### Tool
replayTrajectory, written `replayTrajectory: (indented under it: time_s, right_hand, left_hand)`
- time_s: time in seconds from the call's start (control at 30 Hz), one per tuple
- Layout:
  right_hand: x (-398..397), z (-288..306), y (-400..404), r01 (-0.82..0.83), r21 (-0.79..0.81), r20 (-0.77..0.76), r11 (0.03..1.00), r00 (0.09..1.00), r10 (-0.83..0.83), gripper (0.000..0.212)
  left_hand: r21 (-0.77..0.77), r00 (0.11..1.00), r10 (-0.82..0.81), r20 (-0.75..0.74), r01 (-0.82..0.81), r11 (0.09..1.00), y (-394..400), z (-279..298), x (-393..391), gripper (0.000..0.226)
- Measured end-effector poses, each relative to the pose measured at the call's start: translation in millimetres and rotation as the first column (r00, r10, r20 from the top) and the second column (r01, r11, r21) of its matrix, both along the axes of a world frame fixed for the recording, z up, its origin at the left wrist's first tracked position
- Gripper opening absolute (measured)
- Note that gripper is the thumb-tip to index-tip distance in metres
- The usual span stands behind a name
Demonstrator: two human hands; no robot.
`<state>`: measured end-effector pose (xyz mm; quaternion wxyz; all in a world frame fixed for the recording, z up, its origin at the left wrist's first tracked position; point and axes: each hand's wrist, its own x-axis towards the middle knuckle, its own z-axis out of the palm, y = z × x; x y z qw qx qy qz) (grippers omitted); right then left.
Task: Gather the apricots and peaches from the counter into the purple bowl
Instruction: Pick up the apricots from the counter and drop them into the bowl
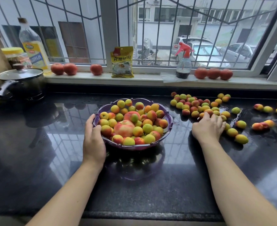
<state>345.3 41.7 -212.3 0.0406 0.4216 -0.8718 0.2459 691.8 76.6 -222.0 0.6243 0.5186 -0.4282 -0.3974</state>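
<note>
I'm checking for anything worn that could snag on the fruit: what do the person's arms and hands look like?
Both forearms are bare as far as the picture shows, with no sleeves in view. The left hand and right hand wear no gloves, and no watch, bracelet or ring shows.

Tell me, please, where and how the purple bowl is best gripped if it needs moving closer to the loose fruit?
Grip the purple bowl by its scalloped rim, from the sides with both hands. The left hand already holds the near-left rim; the right hand could take the bare right rim. The fruit is heaped high, so keeping it level seems wise.
</note>
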Motion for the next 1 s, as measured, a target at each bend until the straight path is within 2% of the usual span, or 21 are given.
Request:
replayTrajectory:
  time_s: [0.17,0.3,0.37,0.47,0.5,0.57,0.63,0.7,0.8,0.9,1.0]
  right_hand:
    - [10.9,3.8,8.2,-0.037,-0.16,-0.061,0.986,0.998,0.027,0.041]
    - [8.5,2.7,11.7,-0.061,0.035,-0.016,0.998,0.998,0.062,0.04]
    - [6.1,4.6,13.5,-0.06,0.05,0.01,0.997,0.998,0.06,0.039]
    - [8.4,13.8,17.3,-0.127,-0.108,0.114,0.986,0.984,0.139,0.042]
    - [12.0,19.0,19.1,-0.175,-0.225,0.17,0.958,0.962,0.216,0.042]
    - [26.1,32.7,25.2,-0.258,-0.481,0.276,0.838,0.862,0.425,0.037]
    - [47.8,47.0,35.6,-0.348,-0.608,0.297,0.713,0.734,0.611,0.028]
    - [68.0,52.3,42.3,-0.497,-0.593,0.204,0.633,0.667,0.716,0.02]
    - [86.9,49.9,42.8,-0.623,-0.508,0.082,0.594,0.652,0.754,0.018]
    - [94.9,45.7,37.6,-0.635,-0.463,0.103,0.619,0.654,0.749,0.018]
    - [92.7,42.4,33.4,-0.55,-0.577,0.064,0.603,0.706,0.705,0.01]
  left_hand:
    - [0.01,1.0,0.001,0.009,-0.001,1.0,-0.1,0.0,0.7,0.064]
    - [0.004,1.0,0.002,0.008,-0.002,1.0,-1.1,-1.2,1.4,0.064]
    - [0.005,1.0,0.001,0.007,-0.001,1.0,-1.3,-1.5,1.2,0.061]
    - [0.004,1.0,0.0,0.002,0.0,1.0,-0.4,-1.1,1.1,0.063]
    - [0.003,1.0,-0.003,0.001,0.003,1.0,0.0,-0.8,0.9,0.064]
    - [-0.001,1.0,-0.005,0.001,0.005,1.0,0.2,-1.2,0.7,0.062]
    - [-0.005,1.0,-0.007,0.0,0.007,1.0,0.4,-1.0,0.5,0.06]
    - [-0.005,1.0,-0.013,-0.006,0.013,1.0,0.0,-0.2,-0.2,0.055]
    - [-0.007,1.0,-0.011,-0.003,0.011,1.0,-0.9,0.0,-1.3,0.057]
    - [-0.007,1.0,-0.009,-0.002,0.009,1.0,-1.3,-1.2,-0.4,0.059]
    - [-0.005,1.0,-0.005,-0.004,0.005,1.0,-0.6,-0.6,0.1,0.049]
